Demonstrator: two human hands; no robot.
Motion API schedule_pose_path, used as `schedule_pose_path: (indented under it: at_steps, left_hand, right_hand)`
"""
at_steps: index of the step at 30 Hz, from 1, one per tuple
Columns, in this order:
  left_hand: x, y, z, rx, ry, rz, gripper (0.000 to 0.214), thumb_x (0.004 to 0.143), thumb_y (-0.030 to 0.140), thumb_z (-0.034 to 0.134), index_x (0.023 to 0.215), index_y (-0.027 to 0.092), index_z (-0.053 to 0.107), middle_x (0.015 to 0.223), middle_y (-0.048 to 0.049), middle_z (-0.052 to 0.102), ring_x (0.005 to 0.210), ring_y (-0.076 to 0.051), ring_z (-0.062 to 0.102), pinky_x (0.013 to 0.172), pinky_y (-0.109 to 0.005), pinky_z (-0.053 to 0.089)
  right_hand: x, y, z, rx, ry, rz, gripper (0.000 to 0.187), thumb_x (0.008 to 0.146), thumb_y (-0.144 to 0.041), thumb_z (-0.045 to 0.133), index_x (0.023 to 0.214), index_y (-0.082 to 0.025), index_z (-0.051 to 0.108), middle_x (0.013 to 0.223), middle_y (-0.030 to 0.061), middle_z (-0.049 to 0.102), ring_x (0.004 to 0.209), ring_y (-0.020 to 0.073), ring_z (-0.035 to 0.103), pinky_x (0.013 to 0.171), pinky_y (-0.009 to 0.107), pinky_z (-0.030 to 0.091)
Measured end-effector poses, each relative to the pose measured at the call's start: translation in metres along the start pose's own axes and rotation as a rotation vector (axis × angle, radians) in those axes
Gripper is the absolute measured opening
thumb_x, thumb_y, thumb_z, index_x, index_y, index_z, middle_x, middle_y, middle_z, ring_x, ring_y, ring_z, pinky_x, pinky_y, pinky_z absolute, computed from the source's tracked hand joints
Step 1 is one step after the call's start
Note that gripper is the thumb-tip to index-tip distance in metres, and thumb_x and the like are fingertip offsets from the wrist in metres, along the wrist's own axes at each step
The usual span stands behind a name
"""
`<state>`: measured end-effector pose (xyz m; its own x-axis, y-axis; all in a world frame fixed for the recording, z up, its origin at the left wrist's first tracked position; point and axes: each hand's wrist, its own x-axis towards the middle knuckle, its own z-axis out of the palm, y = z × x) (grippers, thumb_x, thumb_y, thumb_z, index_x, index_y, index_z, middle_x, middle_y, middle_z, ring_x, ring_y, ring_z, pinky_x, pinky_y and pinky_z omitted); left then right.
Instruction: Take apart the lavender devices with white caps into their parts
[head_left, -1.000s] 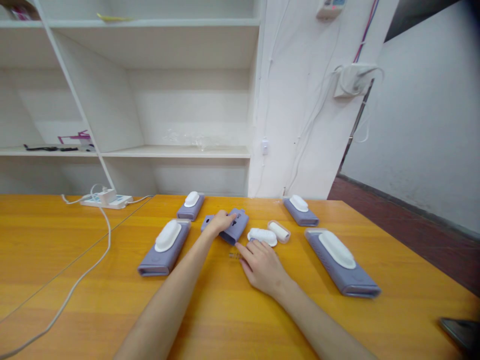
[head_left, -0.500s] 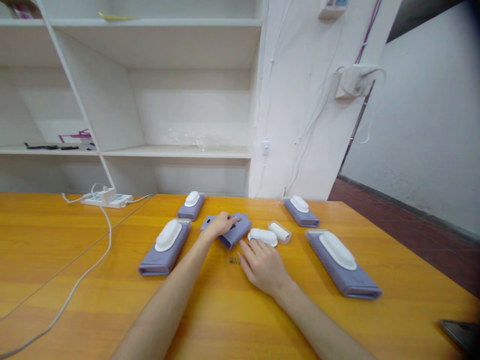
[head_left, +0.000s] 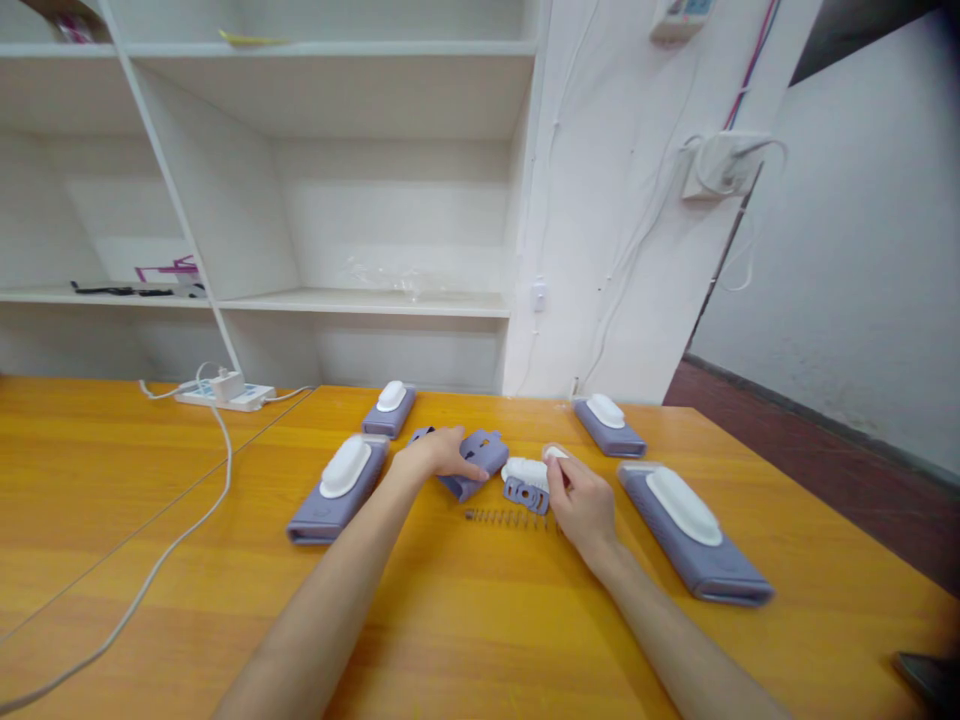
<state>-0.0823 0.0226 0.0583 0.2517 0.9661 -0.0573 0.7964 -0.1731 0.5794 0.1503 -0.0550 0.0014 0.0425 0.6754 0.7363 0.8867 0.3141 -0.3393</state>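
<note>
Near the middle of the table, my left hand [head_left: 439, 455] lies over a hollow purple casing [head_left: 484, 455], thumb spread along its near side and the other fingers partly hidden. Another purple part [head_left: 422, 434] shows behind that hand. My right hand [head_left: 586, 505] is closed, its fingertips pinching a small white piece with a clear rim [head_left: 553, 452]. Just left of it lie a white oval part [head_left: 523, 470] and a flat purple plate with holes [head_left: 526, 495]. A row of small screws or springs [head_left: 506, 518] lies in front; which, I cannot tell.
Purple units with white oval tops stand on both sides: near left [head_left: 341, 490], far left [head_left: 389, 410], far right [head_left: 609, 427] and near right [head_left: 694, 530]. A power strip [head_left: 227, 391] with a white cable [head_left: 176, 540] lies left. A dark object [head_left: 930, 680] sits at the right edge.
My right hand has moved right, from the white oval part to the clear-rimmed piece, uncovering the purple plate and small metal row. My left hand has shifted slightly, its thumb now nearer the casing's front.
</note>
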Motion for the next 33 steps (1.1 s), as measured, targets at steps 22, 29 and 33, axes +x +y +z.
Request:
schedule_pose_path:
  at_steps: [22, 29, 33]
  left_hand:
    - [-0.012, 0.008, -0.004, 0.229, -0.097, 0.031, 0.085, 0.030, 0.050, 0.082, 0.104, 0.022, 0.053, 0.120, -0.0179, 0.059, 0.109, -0.039, 0.054, 0.088, -0.042, 0.040]
    - [-0.015, 0.012, -0.004, 0.253, -0.078, 0.024, 0.085, 0.030, 0.054, 0.081, 0.104, 0.023, 0.055, 0.118, -0.0163, 0.061, 0.111, -0.040, 0.053, 0.095, -0.049, 0.031]
    - [-0.014, 0.012, -0.004, 0.292, -0.094, 0.035, 0.088, 0.034, 0.056, 0.080, 0.111, 0.023, 0.053, 0.121, -0.0161, 0.059, 0.113, -0.040, 0.051, 0.097, -0.051, 0.030]
  right_hand:
    - [0.000, -0.006, 0.002, 0.110, -0.173, 0.042, 0.041, 0.091, -0.039, 0.040, 0.058, -0.019, 0.054, 0.055, 0.0002, 0.057, 0.053, 0.0123, 0.049, 0.053, 0.024, 0.029]
    - [-0.002, -0.009, 0.001, 0.144, -0.221, -0.011, 0.030, 0.089, -0.037, 0.043, 0.076, -0.021, 0.066, 0.068, 0.0010, 0.066, 0.060, 0.0146, 0.059, 0.057, 0.024, 0.039]
    - [-0.004, -0.012, 0.002, 0.094, -0.223, -0.087, 0.024, 0.086, -0.039, 0.049, 0.085, -0.022, 0.066, 0.072, 0.0016, 0.067, 0.063, 0.0154, 0.060, 0.058, 0.025, 0.041]
